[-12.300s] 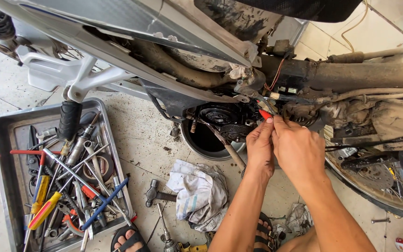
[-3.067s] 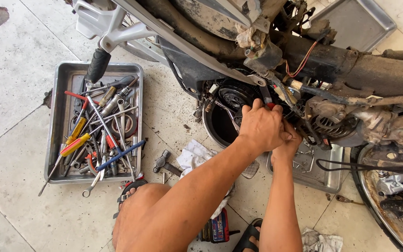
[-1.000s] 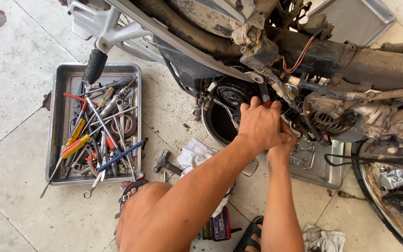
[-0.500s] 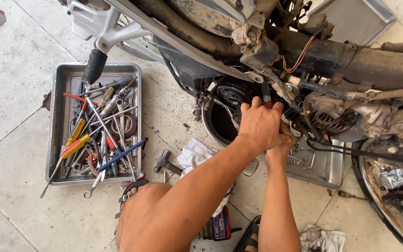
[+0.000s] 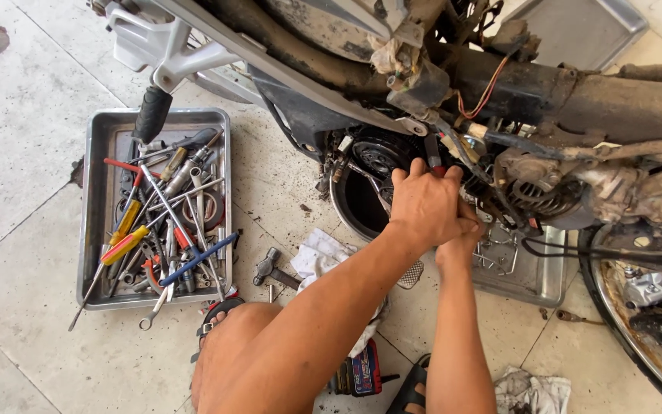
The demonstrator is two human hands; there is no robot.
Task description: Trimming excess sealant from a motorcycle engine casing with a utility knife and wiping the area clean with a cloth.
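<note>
Pale, stained floor tiles (image 5: 32, 153) fill the scene, seen from above, with a stripped, dirty motorcycle (image 5: 499, 84) lying across the top from ten o'clock to three o'clock. At the centre, against the engine's underside, the person's two hands work close together. The left hand (image 5: 427, 207) lies on top, knuckles up, its fingers (image 5: 408, 178) curled together around a red-handled tool (image 5: 432, 161) that pokes out at twelve o'clock from the fist, among wires and a coil spring. The right hand (image 5: 460, 244) sits just beneath, at five o'clock from the left, mostly hidden; whether its fingers are apart or together I cannot tell. Both forearms run down to six o'clock, with a bent knee (image 5: 231, 345) at seven o'clock.

Just at nine o'clock from the hands is a round black engine opening (image 5: 362, 195). Below it, at seven o'clock, a crumpled white rag (image 5: 319, 257) lies on the floor beside a small hammer (image 5: 273, 270). At four o'clock from the hands sits a shallow metal pan (image 5: 530, 280). Well apart at nine o'clock, a grey metal tray (image 5: 101, 153) holds a jumble of tools: screwdrivers with yellow and red handles, wrenches, a blue-handled tool (image 5: 201, 259). A black rubber footpeg (image 5: 151, 115) hangs over the tray's top edge. A spoked wheel (image 5: 637, 337) shows at four o'clock by the frame edge.
</note>
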